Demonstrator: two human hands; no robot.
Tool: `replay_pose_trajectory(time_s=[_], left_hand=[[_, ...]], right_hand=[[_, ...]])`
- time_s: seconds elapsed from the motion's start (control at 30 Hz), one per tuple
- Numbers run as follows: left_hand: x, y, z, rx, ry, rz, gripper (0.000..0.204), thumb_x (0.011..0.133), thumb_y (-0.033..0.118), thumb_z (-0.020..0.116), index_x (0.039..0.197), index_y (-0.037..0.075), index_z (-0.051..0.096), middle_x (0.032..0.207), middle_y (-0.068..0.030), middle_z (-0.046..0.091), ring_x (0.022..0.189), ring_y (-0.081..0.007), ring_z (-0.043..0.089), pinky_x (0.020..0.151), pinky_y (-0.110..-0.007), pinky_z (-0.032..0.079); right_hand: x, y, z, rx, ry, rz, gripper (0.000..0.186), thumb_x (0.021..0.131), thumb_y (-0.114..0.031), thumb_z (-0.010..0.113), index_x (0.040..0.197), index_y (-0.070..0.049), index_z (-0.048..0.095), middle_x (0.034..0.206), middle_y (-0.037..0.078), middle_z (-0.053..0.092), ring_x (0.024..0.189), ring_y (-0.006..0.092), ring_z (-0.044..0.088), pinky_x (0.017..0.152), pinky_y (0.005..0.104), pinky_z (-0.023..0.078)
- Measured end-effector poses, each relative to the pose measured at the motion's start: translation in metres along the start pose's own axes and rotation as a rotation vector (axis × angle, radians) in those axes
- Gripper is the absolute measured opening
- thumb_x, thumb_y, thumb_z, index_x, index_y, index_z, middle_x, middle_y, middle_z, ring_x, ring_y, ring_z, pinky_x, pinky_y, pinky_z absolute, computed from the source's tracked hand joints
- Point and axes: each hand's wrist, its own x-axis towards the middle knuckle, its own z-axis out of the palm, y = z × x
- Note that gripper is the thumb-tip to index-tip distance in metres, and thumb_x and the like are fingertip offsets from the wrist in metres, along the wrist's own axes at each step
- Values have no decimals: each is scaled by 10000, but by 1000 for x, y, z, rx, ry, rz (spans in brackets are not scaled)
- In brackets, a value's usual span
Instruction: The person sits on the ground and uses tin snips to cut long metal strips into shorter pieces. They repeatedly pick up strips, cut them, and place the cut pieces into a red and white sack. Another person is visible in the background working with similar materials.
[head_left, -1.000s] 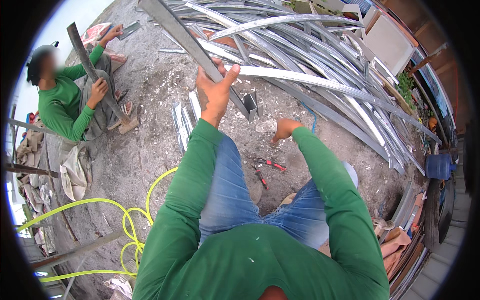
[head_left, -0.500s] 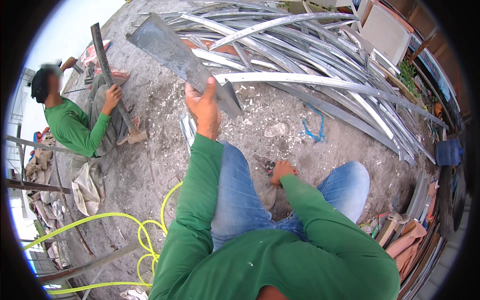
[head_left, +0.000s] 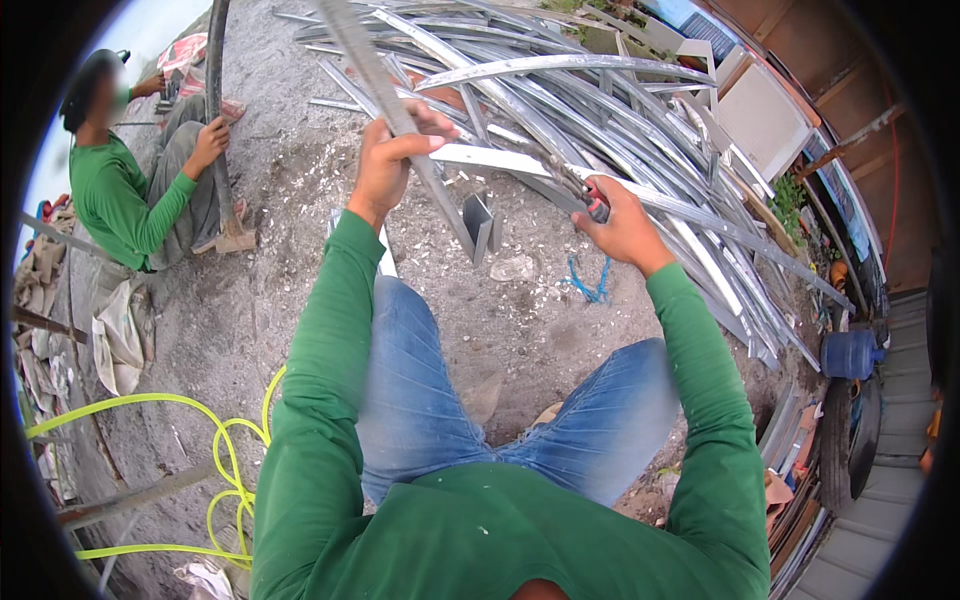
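Note:
My left hand [head_left: 385, 165] grips a long grey metal channel [head_left: 442, 205], its thumb across the near side and its blurred fingers beyond. The channel stands tilted, narrow edge toward me, and its folded U-shaped end shows at the bottom. Closed around the red handles of a pair of snips [head_left: 572, 180] is my right hand [head_left: 622, 228]. The dark jaws of the snips point up and left toward the channel, apart from it. Whether the jaws are parted is too blurred to tell.
A large pile of metal channels [head_left: 590, 110] lies ahead. At left, a person in green [head_left: 130, 200] sits holding a long bar [head_left: 215, 90]. A yellow hose [head_left: 225, 450] coils at lower left. Blue twine [head_left: 590, 285] lies on the ground; a blue water jug [head_left: 848, 354] stands at right.
My right hand has risen from between my knees with the snips, out to the right of the channel. My left hand has turned the channel from broad face to edge.

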Motion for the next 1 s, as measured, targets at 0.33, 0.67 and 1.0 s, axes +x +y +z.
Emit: replay_pose_trajectory(time_s=[0.33, 0.67, 1.0], left_hand=[[0, -40, 33, -51, -330, -250, 322, 719, -47, 660, 1015, 62, 591, 1015, -122, 703, 1116, -353, 720, 1049, -495, 523], [-1, -48, 37, -124, -362, -285, 307, 698, -50, 656, 970, 71, 581, 922, -110, 697, 1053, -341, 736, 1023, -494, 539], [-6, -53, 40, -378, -291, -263, 265, 709, -57, 652, 872, 100, 515, 880, -112, 687, 1150, -387, 705, 1055, -563, 534]], right_hand=[[-26, -25, -25, -461, -91, -269, 728, 708, 18, 679, 1406, -83, 496, 1378, 119, 535, 1381, 334, 469, 1181, 706, 230], [-35, -17, -38, -522, -147, -219, 700, 756, 11, 671, 1421, -68, 466, 1404, 138, 517, 1397, 360, 453, 1159, 727, 237], [-26, -21, -19, -460, -177, -314, 696, 711, 21, 686, 1379, -39, 500, 1323, 165, 538, 1339, 381, 482, 1159, 685, 281]])
